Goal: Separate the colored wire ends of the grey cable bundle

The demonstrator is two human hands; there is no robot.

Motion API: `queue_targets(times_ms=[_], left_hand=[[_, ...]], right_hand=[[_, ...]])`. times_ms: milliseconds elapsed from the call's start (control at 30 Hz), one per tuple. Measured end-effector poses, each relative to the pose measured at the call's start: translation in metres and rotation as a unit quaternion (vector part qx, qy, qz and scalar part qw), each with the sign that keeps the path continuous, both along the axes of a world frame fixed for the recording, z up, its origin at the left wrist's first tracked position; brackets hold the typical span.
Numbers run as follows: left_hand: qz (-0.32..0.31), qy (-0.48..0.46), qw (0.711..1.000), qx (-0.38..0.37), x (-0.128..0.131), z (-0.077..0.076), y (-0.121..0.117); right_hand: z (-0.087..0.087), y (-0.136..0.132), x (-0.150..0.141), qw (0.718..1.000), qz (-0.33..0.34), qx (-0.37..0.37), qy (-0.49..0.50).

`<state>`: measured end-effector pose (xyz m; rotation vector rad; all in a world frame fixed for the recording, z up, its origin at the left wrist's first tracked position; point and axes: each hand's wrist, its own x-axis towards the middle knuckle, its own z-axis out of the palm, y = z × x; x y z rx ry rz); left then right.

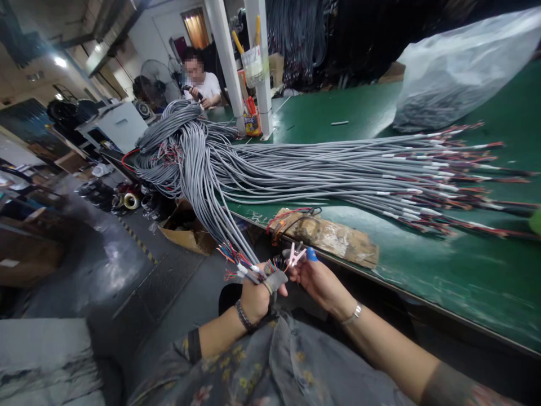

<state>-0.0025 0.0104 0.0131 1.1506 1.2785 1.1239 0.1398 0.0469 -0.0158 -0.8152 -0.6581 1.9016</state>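
Left: gray cables [211, 208] droop past the table [499, 287] edge to the left hand [255, 301], closed around them near their colored wire ends [230, 256]. Next: right hand [319, 280] pinches a small pale pink tool [296, 257] just beside — clip or cutter, cannot tell. Farther right, a wooden board [350, 242] lies along the edge. Judged risks: slack left grip, hanging weight drags cables loose; tool slips, nicks 1 wire or fingertip.
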Motion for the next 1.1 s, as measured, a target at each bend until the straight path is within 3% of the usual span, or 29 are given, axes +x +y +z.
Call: queue_targets(times_ms=[133, 433, 800, 1100], left_hand=[[0.001, 0.034, 0.999, 0.024, 0.005, 0.002, 0.001], [0.015, 0.068, 0.998, 0.007, 0.007, 0.008, -0.001], [-0.011, 0.049, 0.998, 0.025, -0.001, 0.008, -0.005], [-0.045, 0.001, 0.999, -0.013, -0.008, 0.002, -0.003]], right_hand=[[0.003, 0.006, -0.002, 0.999, -0.024, 0.026, -0.003], [0.003, 0.008, -0.006, 0.996, -0.062, -0.032, 0.061], [0.012, 0.004, 0.002, 0.99, 0.009, -0.073, 0.123], [0.012, 0.0, 0.003, 0.996, -0.021, -0.029, 0.077]])
